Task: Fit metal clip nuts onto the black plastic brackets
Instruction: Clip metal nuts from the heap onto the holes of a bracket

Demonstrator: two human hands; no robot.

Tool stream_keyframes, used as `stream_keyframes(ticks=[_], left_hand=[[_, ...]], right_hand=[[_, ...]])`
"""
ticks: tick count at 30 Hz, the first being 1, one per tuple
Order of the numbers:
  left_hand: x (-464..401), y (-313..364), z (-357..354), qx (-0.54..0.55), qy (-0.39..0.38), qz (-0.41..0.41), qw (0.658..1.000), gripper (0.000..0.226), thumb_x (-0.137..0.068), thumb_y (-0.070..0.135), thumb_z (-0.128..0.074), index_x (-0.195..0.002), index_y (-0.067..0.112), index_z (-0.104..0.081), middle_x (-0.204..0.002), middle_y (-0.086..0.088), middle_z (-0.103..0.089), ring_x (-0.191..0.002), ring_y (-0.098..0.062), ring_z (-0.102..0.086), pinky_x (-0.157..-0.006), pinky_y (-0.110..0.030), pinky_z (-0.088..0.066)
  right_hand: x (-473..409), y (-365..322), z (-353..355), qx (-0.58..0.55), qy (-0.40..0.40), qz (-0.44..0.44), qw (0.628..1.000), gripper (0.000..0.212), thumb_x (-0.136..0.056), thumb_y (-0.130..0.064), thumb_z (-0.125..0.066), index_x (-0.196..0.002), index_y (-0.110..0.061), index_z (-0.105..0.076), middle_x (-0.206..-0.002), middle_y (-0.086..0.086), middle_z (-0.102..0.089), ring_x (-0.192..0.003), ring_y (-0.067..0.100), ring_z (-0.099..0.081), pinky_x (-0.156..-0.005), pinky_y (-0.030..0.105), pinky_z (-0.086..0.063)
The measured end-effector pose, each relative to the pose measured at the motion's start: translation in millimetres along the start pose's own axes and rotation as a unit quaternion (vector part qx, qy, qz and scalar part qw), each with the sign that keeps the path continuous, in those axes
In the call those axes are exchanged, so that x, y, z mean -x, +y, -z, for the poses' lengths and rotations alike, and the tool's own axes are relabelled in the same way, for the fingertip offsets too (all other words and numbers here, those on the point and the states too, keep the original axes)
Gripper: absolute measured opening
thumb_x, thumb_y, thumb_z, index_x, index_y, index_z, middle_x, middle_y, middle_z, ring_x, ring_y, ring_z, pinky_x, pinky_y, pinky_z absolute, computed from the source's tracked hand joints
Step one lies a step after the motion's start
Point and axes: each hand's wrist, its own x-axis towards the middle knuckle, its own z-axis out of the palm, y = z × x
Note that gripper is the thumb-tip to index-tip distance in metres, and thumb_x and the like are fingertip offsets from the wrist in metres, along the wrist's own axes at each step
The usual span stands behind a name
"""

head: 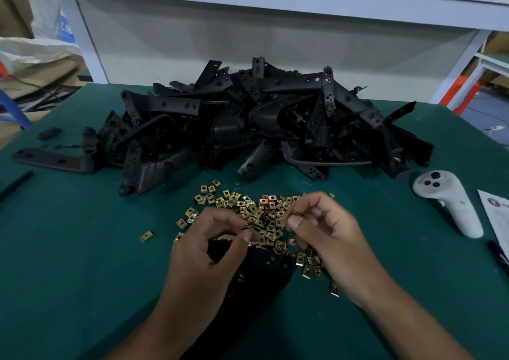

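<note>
The left hand (212,238) curls its fingers, thumb and forefinger pinching a small brass-coloured clip nut (248,226) at their tips. The right hand (327,230) does the same, pinching another nut (297,215) between thumb and forefinger. Both hands hover just above a matte black bracket (271,267) that lies on the mat beneath them, its rounded end showing a moulded hole.

Around and beyond the fingers spreads a loose scatter of nuts (248,208): small, square, folded metal pieces with a central hole and a yellowish, shiny finish. A few strays lie apart at the left and near the right wrist.

Farther back rises a heap of brackets (261,119), angular black plastic arms with flat drilled tabs, tangled together. One long bracket (52,159) lies flat at the heap's left edge.

Everything rests on a dark green mat (82,249) with a smooth, dull surface. To the right lies a white, smooth controller (449,202) with dark round buttons, and beside it a printed sheet (495,216).
</note>
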Motion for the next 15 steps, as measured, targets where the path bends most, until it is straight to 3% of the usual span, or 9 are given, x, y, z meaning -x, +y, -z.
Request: stream_keyframes(ticks=[3,6,8,10,12,15], left_hand=[[1.0,-0.4,-0.6,0.0,-0.004,-0.01,1.0,0.008,-0.088,0.042,-0.068,-0.093,0.04,-0.063,-0.095,0.016,-0.074,-0.083,-0.003,-0.071,-0.061,-0.007,-0.05],[2.4,0.0,-1.5,-0.003,-0.032,-0.018,0.999,0.012,-0.088,0.044,-0.072,-0.096,0.04,-0.064,-0.097,0.016,-0.073,-0.065,-0.006,-0.069,-0.052,-0.009,-0.049],[2.3,-1.0,-1.9,-0.006,-0.042,-0.029,0.999,0.011,-0.086,0.044,-0.066,-0.096,0.039,-0.065,-0.096,0.015,-0.073,-0.064,-0.004,-0.068,-0.053,-0.009,-0.048],[2.1,-1.6,-2.1,-0.016,-0.047,-0.043,0.998,0.009,-0.086,0.041,-0.065,-0.095,0.04,-0.066,-0.094,0.015,-0.073,-0.076,-0.004,-0.07,-0.062,-0.008,-0.048],[2.3,-1.6,-2.2,-0.024,-0.055,-0.052,0.997,0.008,-0.086,0.04,-0.065,-0.094,0.04,-0.067,-0.093,0.015,-0.073,-0.085,-0.004,-0.07,-0.068,-0.007,-0.048],[2.6,-2.7,-1.6,-0.028,-0.061,-0.057,0.996,0.01,-0.086,0.04,-0.065,-0.096,0.042,-0.068,-0.093,0.015,-0.073,-0.089,-0.005,-0.071,-0.071,-0.007,-0.049]], right_hand=[[-0.5,3.8,-0.7,-0.025,-0.022,-0.028,0.999,0.014,-0.088,-0.017,-0.055,-0.093,-0.025,-0.065,-0.078,-0.002,-0.057,-0.066,0.012,-0.047,-0.058,0.023,-0.043],[0.1,2.9,-2.2,-0.111,-0.078,-0.085,0.987,0.031,-0.085,-0.014,-0.043,-0.097,-0.023,-0.07,-0.077,-0.004,-0.056,-0.065,0.009,-0.046,-0.054,0.022,-0.038],[1.1,1.4,-2.6,-0.13,-0.115,-0.11,0.979,0.026,-0.089,-0.019,-0.049,-0.098,-0.023,-0.073,-0.078,-0.007,-0.06,-0.065,0.005,-0.048,-0.053,0.019,-0.038],[2.9,-0.5,-2.3,-0.078,-0.146,-0.102,0.981,0.018,-0.094,-0.03,-0.06,-0.105,-0.027,-0.073,-0.086,-0.011,-0.067,-0.072,0.002,-0.058,-0.059,0.014,-0.044],[4.2,-2.0,-2.3,0.017,-0.158,-0.067,0.985,0.019,-0.094,-0.037,-0.064,-0.111,-0.032,-0.072,-0.102,-0.008,-0.073,-0.092,0.005,-0.067,-0.074,0.013,-0.05],[4.7,-1.6,-2.0,0.077,-0.148,-0.026,0.986,0.014,-0.094,-0.038,-0.066,-0.107,-0.032,-0.071,-0.103,0.006,-0.071,-0.097,0.027,-0.064,-0.083,0.029,-0.05]])
